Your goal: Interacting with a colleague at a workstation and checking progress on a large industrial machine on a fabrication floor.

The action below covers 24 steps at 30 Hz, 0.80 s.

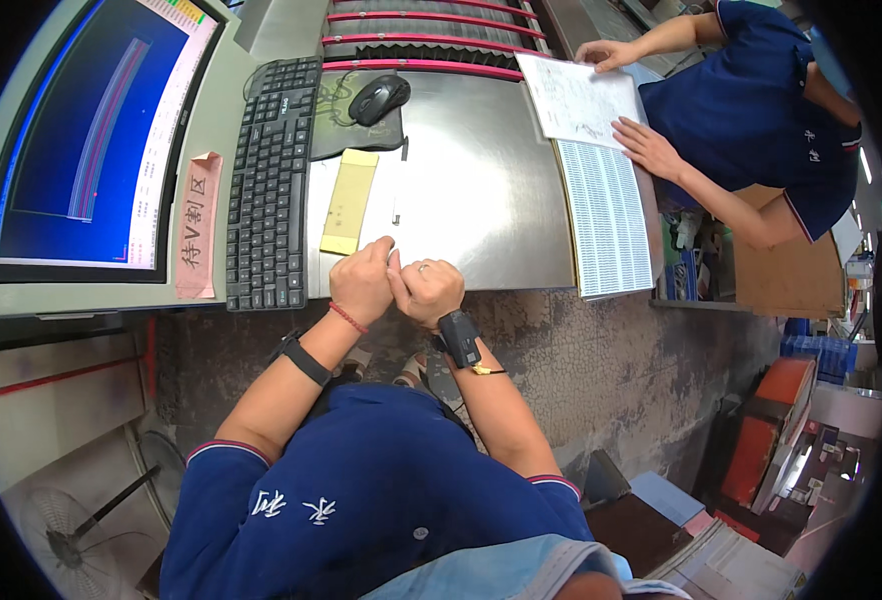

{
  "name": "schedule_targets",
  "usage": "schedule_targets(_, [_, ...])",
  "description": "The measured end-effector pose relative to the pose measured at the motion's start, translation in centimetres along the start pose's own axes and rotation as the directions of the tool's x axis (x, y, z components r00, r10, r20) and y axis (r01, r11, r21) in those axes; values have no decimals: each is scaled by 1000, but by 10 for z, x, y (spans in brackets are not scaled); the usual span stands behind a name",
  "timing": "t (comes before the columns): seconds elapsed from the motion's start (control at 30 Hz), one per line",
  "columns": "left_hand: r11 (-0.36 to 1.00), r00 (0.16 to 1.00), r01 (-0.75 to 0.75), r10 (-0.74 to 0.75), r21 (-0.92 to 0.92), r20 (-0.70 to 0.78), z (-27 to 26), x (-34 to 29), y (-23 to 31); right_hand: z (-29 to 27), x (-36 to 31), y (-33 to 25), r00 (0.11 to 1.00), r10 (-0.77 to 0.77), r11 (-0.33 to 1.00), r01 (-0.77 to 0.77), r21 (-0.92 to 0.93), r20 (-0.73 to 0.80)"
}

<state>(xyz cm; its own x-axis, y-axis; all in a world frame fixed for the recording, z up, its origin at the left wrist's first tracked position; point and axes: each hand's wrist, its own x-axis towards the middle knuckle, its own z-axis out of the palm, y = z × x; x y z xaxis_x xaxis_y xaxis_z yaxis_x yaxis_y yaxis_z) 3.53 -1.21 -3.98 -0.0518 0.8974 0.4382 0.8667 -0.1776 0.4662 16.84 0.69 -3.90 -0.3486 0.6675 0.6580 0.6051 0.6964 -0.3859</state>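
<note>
My left hand (362, 284) and my right hand (429, 291) meet at the front edge of the bare metal table (501, 220). Their fingers are curled and the thumbs and fingertips press together. Whatever lies between them is too small or hidden to make out. Just beyond the left hand rests a flat yellow strip (348, 205) with paler ends. A tiny dark piece (397, 206) lies on the metal a little past the fingertips, and a short dark stick (405, 150) is farther off by the mouse pad.
At left stand a monitor (91, 150) and a black keyboard (273, 185); a black mouse (379, 100) sits on its pad (361, 140). A co-worker (741, 120) at right handles a paper sheet (586, 100) above a stack of patterned white panels (606, 220). Red-railed rollers (431, 40) lie behind.
</note>
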Motion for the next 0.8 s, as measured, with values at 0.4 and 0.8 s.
schedule_targets(0.4, [999,999,-30,31,24,-29,0,0,-1,0,1,2,999,-48,998,48,-36,9])
schedule_targets(0.8, [1000,1000,-23,23,17,13,-2,-2,0,2,-3,2,998,-55,997,56,-60,10])
